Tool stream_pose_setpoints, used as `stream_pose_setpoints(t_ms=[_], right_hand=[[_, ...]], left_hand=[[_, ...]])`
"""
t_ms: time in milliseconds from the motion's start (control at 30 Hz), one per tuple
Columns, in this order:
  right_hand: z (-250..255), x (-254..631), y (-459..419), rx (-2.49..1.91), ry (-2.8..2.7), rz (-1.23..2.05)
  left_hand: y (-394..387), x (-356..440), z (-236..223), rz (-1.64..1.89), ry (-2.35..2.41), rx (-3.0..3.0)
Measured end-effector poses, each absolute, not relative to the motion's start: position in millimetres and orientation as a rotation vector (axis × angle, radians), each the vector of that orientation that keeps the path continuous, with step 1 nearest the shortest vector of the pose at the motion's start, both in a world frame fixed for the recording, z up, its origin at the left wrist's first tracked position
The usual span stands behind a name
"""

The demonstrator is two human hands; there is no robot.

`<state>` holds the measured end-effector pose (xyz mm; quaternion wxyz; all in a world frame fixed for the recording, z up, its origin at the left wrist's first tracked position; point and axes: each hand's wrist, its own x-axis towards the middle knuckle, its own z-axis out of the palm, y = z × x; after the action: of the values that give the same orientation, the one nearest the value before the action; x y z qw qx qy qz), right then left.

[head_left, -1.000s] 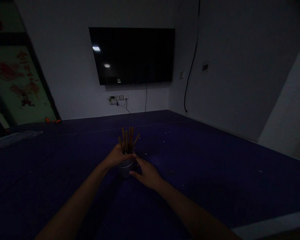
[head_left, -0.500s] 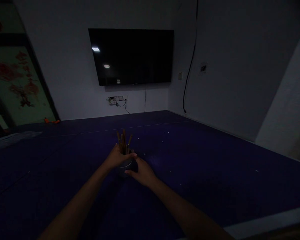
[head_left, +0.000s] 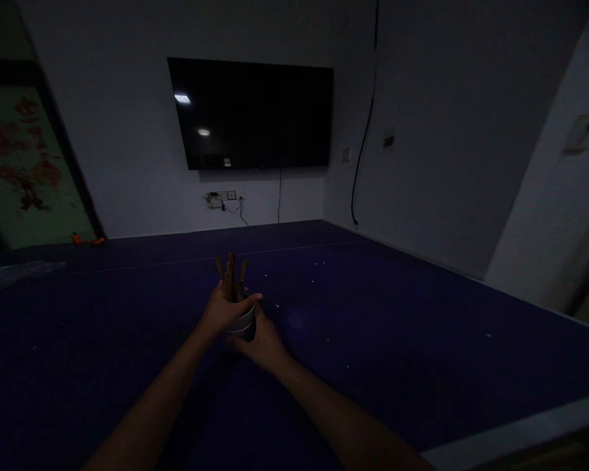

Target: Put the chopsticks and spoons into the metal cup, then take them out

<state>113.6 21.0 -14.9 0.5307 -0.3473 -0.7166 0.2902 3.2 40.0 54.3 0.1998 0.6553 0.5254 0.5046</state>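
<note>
A round grey pot (head_left: 242,323) with a pale line around it is held between my two hands over the dark blue floor. Several brown, wooden-looking sticks (head_left: 230,278) stand up out of it at differing angles; their lower ends are hidden inside. My left hand (head_left: 222,310) wraps the pot's left side, its thumb lying across the near rim. On the right and lower down, my right hand (head_left: 264,341) grips the wall with its thumb in front. The far fingers of both hands are hidden. Dim light leaves unclear whether the pot's base touches the floor.
White scraps (head_left: 277,306) lie scattered on the blue floor (head_left: 397,353). A television (head_left: 255,114) hangs on the far wall above sockets and cables (head_left: 223,199). Clear plastic sheeting (head_left: 19,275) and orange objects (head_left: 77,239) lie at left near a door (head_left: 34,163).
The view has turned slightly to the right, so the surroundings sit further left. Both hands still hold the pot, and more of its pale wall now shows between them.
</note>
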Motion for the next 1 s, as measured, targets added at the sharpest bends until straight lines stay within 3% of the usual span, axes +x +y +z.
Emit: stream_pose_setpoints(t_ms=[467, 800, 933, 1000], right_hand=[[-15, 116, 17, -0.850, -1.757, 0.666], [-19, 117, 17, -0.857, -1.769, 0.657], [-23, 117, 19, -0.905, -1.755, 0.639], [-24, 116, 19, -0.906, -1.760, 0.628]], left_hand=[[34, 5, 83, 1.794, 1.545, 1.555], [45, -13, 132, 2.210, 1.383, 0.950], [56, -48, 155, 2.212, 1.465, 0.868], [64, -71, 155, 2.032, 1.692, 1.007]])
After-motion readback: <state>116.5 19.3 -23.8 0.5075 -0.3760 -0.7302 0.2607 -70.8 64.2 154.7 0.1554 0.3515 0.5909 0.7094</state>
